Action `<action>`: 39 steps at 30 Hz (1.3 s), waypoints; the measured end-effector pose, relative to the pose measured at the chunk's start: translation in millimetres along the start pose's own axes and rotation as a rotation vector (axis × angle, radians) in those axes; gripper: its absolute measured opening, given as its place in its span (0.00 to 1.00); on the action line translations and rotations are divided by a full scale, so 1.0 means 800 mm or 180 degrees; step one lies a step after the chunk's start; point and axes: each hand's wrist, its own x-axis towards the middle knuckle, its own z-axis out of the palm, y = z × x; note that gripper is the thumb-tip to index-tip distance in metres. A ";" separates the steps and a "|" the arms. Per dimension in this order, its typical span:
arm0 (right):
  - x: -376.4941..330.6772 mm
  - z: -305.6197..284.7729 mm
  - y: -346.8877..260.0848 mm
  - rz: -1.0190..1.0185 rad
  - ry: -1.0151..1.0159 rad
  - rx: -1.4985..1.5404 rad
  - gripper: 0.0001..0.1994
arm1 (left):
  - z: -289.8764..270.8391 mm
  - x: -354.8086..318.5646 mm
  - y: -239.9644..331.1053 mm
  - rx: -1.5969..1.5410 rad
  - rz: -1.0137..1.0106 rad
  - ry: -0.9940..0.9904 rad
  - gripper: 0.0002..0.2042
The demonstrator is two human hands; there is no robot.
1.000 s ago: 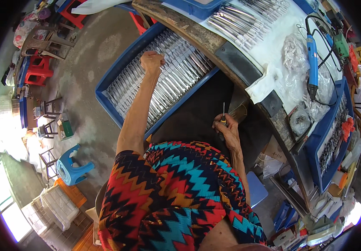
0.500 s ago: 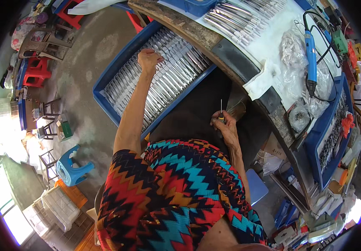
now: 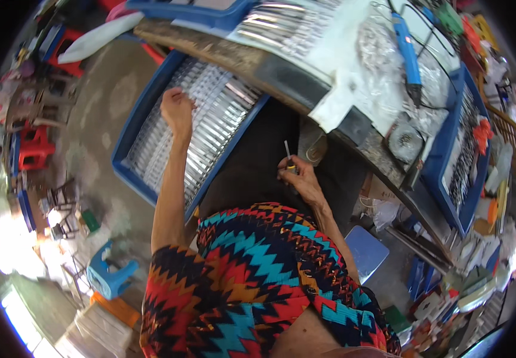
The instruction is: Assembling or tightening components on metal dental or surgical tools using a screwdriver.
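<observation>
My left hand (image 3: 177,113) is over a blue tray (image 3: 128,181) filled with rows of slim, shiny metal strips (image 3: 201,140). Its fingers are curled together, and whatever they may pinch is too small to make out. Over my dark-trousered lap, my right hand (image 3: 303,179) grips a screwdriver (image 3: 292,165) with a dark and yellow handle. The shaft points up and away from me, touching nothing. The tray lies beside my lap, partly under the table edge.
A worn table (image 3: 210,48) curves from far left to right. On it lie more metal strips (image 3: 276,24), crumpled clear plastic (image 3: 377,48) and a blue corded tool (image 3: 407,56). Another blue tray (image 3: 431,173) of metal pieces is at right. A blue stool (image 3: 110,271) stands at left.
The whole view has shifted, so the table and tray appear further left. My left hand stays over the tray, slightly nearer to me. My right hand still holds the screwdriver.
</observation>
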 end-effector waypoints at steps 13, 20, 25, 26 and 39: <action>0.002 -0.004 0.046 -0.0601 0.1127 -0.1538 0.24 | 0.118 -0.066 0.209 0.0475 0.2408 -0.1465 0.08; -0.006 -0.008 0.018 0.0060 0.0586 -0.0813 0.26 | 0.180 -0.014 0.223 0.0990 0.3438 -0.1266 0.11; -0.018 -0.008 0.018 -0.0823 0.0400 -0.1548 0.21 | 0.208 0.014 0.234 0.1295 0.3902 -0.1841 0.12; -0.025 -0.007 0.012 -0.0825 0.0410 -0.1543 0.21 | 0.212 0.017 0.234 0.1290 0.3910 -0.1849 0.12; -0.069 -0.006 -0.058 -0.0431 -0.0627 -0.4483 0.11 | 0.229 0.027 0.225 0.1554 0.4292 -0.2024 0.11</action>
